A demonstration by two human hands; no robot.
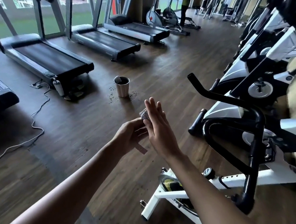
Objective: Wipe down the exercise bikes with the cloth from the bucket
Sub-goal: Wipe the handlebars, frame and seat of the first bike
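Hands near the bucket (122, 90): left hand (131, 137) pinches a balled cloth (144, 115), right hand (157, 128) pressed flat against it, fingers straight. Cloth in hand; exercise bikes (254, 154) (right of the bucket) seemingly await wiping.

There is one camera, and it sits on my head. It looks forward and down, very wide. My left hand (129, 136) and right hand (160, 128) are close, in the middle. The bikes (219, 107) stand near on my right, the treadmills (47, 57) farther off on my left.
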